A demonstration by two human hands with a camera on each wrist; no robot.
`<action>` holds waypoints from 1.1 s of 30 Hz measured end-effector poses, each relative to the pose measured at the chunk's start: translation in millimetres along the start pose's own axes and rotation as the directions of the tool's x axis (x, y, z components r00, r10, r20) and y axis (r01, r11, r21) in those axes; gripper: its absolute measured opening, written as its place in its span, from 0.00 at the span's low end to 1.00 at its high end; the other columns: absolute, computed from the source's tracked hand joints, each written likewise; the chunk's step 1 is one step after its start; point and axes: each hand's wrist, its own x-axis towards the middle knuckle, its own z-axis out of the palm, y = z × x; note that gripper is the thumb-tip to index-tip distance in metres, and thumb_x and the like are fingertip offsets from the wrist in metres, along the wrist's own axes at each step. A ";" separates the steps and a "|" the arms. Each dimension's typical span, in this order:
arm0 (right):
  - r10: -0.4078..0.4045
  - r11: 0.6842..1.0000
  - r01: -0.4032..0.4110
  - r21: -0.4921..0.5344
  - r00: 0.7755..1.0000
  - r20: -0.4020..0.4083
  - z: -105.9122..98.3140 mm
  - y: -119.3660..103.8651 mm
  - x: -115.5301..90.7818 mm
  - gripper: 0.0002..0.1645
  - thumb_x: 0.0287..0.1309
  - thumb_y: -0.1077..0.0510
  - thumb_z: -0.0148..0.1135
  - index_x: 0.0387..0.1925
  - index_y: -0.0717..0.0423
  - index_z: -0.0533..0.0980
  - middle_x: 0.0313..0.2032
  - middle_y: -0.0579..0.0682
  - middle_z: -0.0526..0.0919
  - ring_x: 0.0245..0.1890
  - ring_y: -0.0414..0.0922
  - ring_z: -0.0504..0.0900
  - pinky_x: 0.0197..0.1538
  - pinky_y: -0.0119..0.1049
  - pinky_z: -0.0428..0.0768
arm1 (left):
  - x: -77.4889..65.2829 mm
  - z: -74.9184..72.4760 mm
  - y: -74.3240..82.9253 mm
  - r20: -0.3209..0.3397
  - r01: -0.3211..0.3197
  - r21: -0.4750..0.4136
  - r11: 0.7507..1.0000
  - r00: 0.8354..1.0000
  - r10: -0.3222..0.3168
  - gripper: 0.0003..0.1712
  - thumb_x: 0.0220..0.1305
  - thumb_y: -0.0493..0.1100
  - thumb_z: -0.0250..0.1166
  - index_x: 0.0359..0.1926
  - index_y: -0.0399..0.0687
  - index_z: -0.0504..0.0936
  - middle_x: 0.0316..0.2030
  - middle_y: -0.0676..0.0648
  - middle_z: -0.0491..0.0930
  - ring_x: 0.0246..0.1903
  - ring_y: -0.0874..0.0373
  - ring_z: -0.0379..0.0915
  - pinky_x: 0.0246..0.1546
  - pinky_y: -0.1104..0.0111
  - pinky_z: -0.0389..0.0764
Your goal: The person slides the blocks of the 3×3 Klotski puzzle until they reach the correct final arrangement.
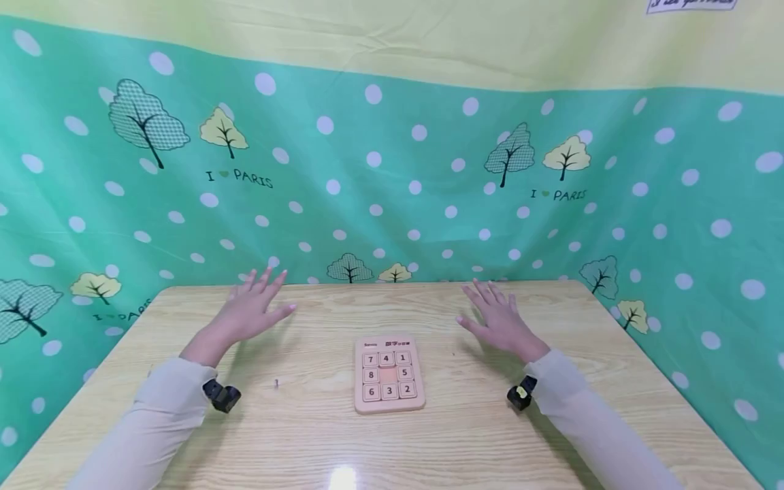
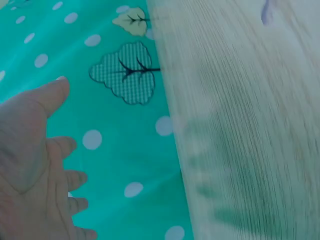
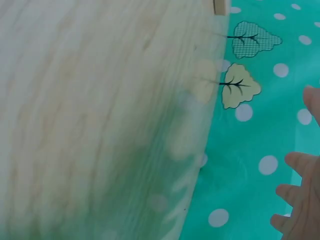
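A pink number sliding puzzle (image 1: pixel 389 405) lies flat on the wooden table (image 1: pixel 318 442), between the two hands. Its numbered tiles surround a bare centre square. To the left of it, my left hand (image 1: pixel 248 314) is held over the table with fingers spread and nothing in it. On the other side, my right hand (image 1: pixel 499 320) is likewise spread and holds nothing. Neither hand touches the puzzle. In the left wrist view the left palm (image 2: pixel 25 165) and thumb show. Only part of the right hand (image 3: pixel 305 200) appears at the edge of the right wrist view.
A green polka-dot cloth (image 1: pixel 392 170) with printed trees hangs behind the table and along its sides. Each wrist wears a small black camera, one on the left (image 1: pixel 222 395) and one on the right (image 1: pixel 521 393). A tiny dark mark (image 1: pixel 276 384) shows on the tabletop.
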 end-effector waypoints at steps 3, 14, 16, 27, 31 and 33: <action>-0.017 0.999 0.017 0.042 1.000 0.004 -1.4 -5.8 -0.2 0.44 0.63 0.38 0.50 0.72 0.53 0.51 0.72 0.61 0.46 0.71 0.65 0.40 0.62 0.74 0.32 | -2.4 0.7 5.2 -0.008 -0.025 -0.010 1.000 1.000 0.025 0.46 0.67 0.65 0.47 0.74 0.45 0.43 0.71 0.29 0.39 0.68 0.27 0.29 0.61 0.30 0.35; -0.121 0.983 0.112 0.143 0.991 0.049 -1.1 -23.9 -8.6 0.46 0.60 0.35 0.53 0.73 0.49 0.51 0.73 0.55 0.46 0.71 0.62 0.42 0.65 0.70 0.35 | -9.7 7.6 21.9 -0.041 -0.123 -0.134 0.983 0.992 0.118 0.47 0.65 0.60 0.56 0.73 0.42 0.47 0.71 0.32 0.43 0.69 0.30 0.35 0.66 0.38 0.41; -0.140 0.980 0.131 0.149 0.989 0.052 -0.2 -27.1 -9.9 0.47 0.59 0.35 0.54 0.73 0.48 0.50 0.73 0.54 0.46 0.71 0.61 0.43 0.66 0.69 0.36 | -9.9 10.7 24.1 -0.048 -0.130 -0.164 0.978 0.991 0.124 0.48 0.64 0.60 0.57 0.73 0.43 0.47 0.71 0.32 0.43 0.69 0.31 0.36 0.66 0.38 0.42; -0.204 0.956 0.188 0.224 0.978 0.049 2.0 -42.9 -14.6 0.50 0.56 0.37 0.60 0.72 0.51 0.52 0.73 0.54 0.49 0.71 0.59 0.45 0.69 0.64 0.38 | -16.3 27.4 42.8 -0.045 -0.172 -0.372 0.912 0.985 0.167 0.49 0.61 0.57 0.61 0.73 0.41 0.49 0.71 0.36 0.48 0.69 0.33 0.40 0.66 0.38 0.45; -0.216 0.945 0.196 0.260 0.975 0.050 3.1 -45.9 -16.6 0.52 0.53 0.38 0.63 0.72 0.51 0.52 0.73 0.53 0.49 0.71 0.59 0.47 0.69 0.64 0.44 | -19.3 32.8 50.2 -0.021 -0.178 -0.442 0.879 0.982 0.189 0.49 0.61 0.57 0.62 0.73 0.43 0.48 0.72 0.38 0.48 0.70 0.36 0.41 0.67 0.41 0.46; -0.219 0.940 0.196 0.279 0.974 0.055 4.2 -46.6 -17.8 0.52 0.52 0.38 0.64 0.72 0.51 0.52 0.73 0.54 0.49 0.71 0.60 0.48 0.68 0.64 0.47 | -21.2 35.2 54.4 -0.013 -0.188 -0.476 0.859 0.978 0.207 0.48 0.61 0.56 0.62 0.73 0.43 0.48 0.72 0.38 0.48 0.70 0.36 0.42 0.67 0.42 0.47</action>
